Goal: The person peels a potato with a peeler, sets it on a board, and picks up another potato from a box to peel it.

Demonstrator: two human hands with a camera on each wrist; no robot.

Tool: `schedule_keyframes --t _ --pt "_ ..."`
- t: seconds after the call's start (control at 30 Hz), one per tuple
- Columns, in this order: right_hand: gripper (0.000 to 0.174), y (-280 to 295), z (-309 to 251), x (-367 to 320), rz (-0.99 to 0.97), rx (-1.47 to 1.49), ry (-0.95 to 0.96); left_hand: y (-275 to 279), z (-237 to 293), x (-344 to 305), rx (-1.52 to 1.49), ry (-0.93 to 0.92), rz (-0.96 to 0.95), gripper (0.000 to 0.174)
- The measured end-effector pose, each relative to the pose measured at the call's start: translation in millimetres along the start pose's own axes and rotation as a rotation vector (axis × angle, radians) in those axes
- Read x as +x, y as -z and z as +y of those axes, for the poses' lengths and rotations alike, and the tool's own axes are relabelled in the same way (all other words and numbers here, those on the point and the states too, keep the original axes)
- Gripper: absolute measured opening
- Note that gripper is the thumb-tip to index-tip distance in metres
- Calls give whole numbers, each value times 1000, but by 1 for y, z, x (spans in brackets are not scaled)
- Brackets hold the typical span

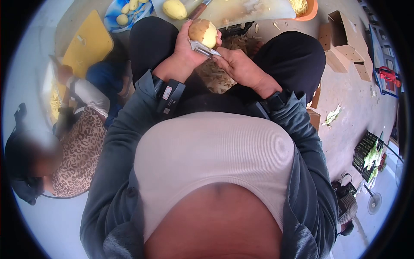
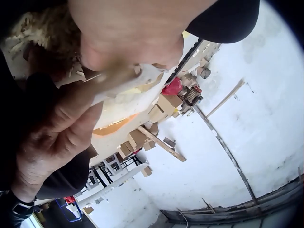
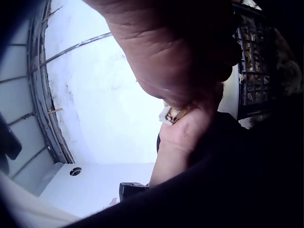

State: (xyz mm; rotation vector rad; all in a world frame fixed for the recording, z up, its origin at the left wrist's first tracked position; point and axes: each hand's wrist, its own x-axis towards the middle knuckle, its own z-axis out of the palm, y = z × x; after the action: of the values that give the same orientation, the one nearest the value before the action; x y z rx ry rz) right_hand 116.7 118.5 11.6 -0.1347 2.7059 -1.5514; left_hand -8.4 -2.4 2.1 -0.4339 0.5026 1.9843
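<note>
In the head view my left hand (image 1: 184, 55) grips a potato (image 1: 208, 34) from below and the side, thumb and fingers round it. Part of the potato is bare yellow flesh and part still has brown skin. My right hand (image 1: 240, 67) holds a metal peeler (image 1: 200, 47), its head lying against the near side of the potato. Seen from the left wrist, the right hand (image 2: 61, 135) reaches toward the left hand (image 2: 128, 33), with the peeler partly blurred between them. The right wrist view shows a pale end of the peeler (image 3: 167, 115); the potato is mostly hidden there.
Peelings (image 1: 220, 80) lie heaped between the knees. Ahead are a large peeled potato (image 1: 174, 8), a knife (image 1: 198, 9), a pale board (image 1: 250, 13) and an orange basin (image 1: 311, 8) of shreds. A blue-white plate (image 1: 113, 21) holds potatoes. Another person (image 1: 82, 142) sits at left; cardboard boxes (image 1: 345, 39) stand right.
</note>
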Motion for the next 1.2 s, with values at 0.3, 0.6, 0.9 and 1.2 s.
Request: schedule_keyframes --t 0.3,0.6,0.9,1.2 --pt "43 12 5 12 427 370 -207 -8 -6 -9 267 -131 -90 48" --pt "46 15 8 13 338 306 -346 -3 -8 -5 295 -48 -127 45" --pt "34 22 18 9 464 -46 -327 -8 -3 -11 258 -52 -114 40" --pt "28 26 3 6 457 74 -173 -7 -5 -14 379 -19 -162 47"
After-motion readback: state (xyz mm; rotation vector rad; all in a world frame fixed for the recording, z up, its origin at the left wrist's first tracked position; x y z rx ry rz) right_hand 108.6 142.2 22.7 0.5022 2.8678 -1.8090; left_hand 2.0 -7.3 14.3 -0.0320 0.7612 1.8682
